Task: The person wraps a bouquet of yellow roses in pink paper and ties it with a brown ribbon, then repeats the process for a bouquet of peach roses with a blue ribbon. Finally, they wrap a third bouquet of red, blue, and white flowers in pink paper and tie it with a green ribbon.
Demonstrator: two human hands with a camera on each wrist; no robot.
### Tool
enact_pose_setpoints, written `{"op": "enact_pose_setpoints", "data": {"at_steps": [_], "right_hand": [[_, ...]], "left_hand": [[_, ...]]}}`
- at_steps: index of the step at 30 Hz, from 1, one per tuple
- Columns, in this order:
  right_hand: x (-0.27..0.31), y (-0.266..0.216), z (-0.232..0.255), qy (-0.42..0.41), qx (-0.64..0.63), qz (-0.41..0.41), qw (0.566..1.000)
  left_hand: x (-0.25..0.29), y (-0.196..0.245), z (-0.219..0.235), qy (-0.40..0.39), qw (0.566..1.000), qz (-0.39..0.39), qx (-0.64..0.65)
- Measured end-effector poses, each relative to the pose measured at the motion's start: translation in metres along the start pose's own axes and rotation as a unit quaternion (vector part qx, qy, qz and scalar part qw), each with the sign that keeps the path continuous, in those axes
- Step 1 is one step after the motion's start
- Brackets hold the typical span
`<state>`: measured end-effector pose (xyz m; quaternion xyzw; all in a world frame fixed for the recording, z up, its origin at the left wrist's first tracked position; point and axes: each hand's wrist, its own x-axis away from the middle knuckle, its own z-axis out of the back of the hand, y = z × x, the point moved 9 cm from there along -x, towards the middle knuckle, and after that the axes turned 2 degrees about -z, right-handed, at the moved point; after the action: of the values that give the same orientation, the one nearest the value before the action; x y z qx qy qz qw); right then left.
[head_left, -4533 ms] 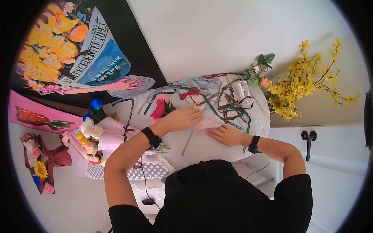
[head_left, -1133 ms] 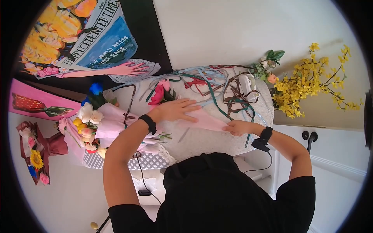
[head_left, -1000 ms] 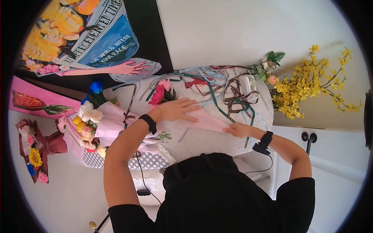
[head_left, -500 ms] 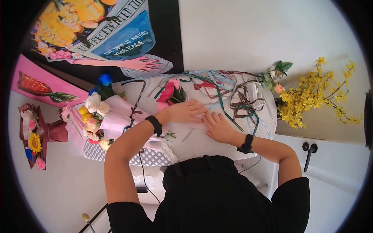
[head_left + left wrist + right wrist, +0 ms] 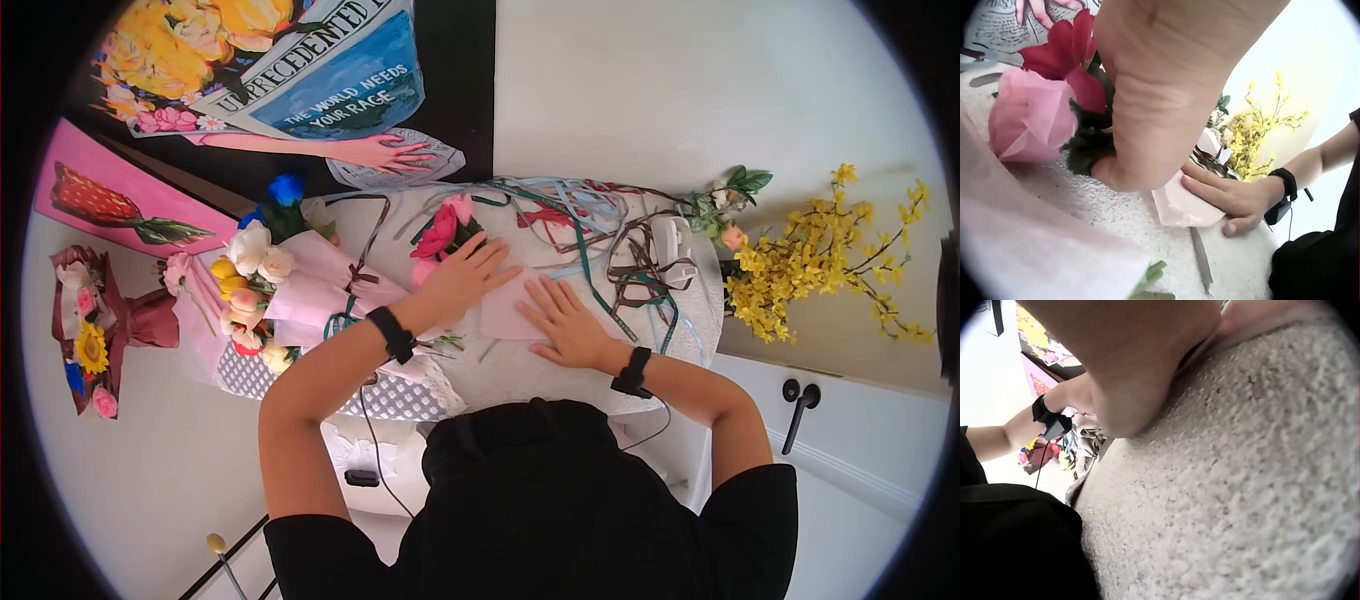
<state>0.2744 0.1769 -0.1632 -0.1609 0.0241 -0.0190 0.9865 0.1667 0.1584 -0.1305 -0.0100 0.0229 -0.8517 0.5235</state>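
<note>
On the pale textured table (image 5: 560, 380) lies a folded sheet of light pink paper (image 5: 507, 312). My right hand (image 5: 572, 330) rests flat on its right part with fingers spread; the left wrist view shows those fingers on the pink paper (image 5: 1188, 206). My left hand (image 5: 458, 285) lies over the paper's upper left side, fingers extended. Beside it are a red flower (image 5: 437, 233) and a pink rose (image 5: 1032, 119). A thin grey strip (image 5: 1200, 259) lies below the paper. In the right wrist view my right hand (image 5: 1135, 375) hides most of the paper.
Tangled ribbons (image 5: 585, 225) and a white device (image 5: 675, 252) lie at the table's far right. A wrapped bouquet (image 5: 310, 285) is at the left, by a patterned cloth (image 5: 400, 398). Yellow blossoms (image 5: 790, 270) stand past the right end; a painting (image 5: 350, 90) stands behind.
The pink paper was stretched out toward the right and is now folded smaller. My right hand let go of its pinched end, came left and flattened on it. The head view has shifted.
</note>
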Motion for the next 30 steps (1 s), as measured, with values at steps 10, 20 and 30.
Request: {"op": "enact_pose_setpoints", "data": {"at_steps": [10, 20, 30], "right_hand": [[0.0, 0.002, 0.001, -0.008, -0.02, 0.009, 1.0], [0.001, 0.015, 0.006, 0.075, -0.098, -0.032, 0.992], [0.0, 0.079, -0.016, -0.064, -0.529, -0.282, 0.798]], "left_hand": [[-0.004, 0.003, -0.02, 0.048, 0.995, -0.062, -0.065], [-0.029, -0.007, -0.032, -0.054, 0.997, -0.05, -0.028], [-0.056, -0.048, -0.045, -0.428, 0.854, 0.043, 0.293]]}}
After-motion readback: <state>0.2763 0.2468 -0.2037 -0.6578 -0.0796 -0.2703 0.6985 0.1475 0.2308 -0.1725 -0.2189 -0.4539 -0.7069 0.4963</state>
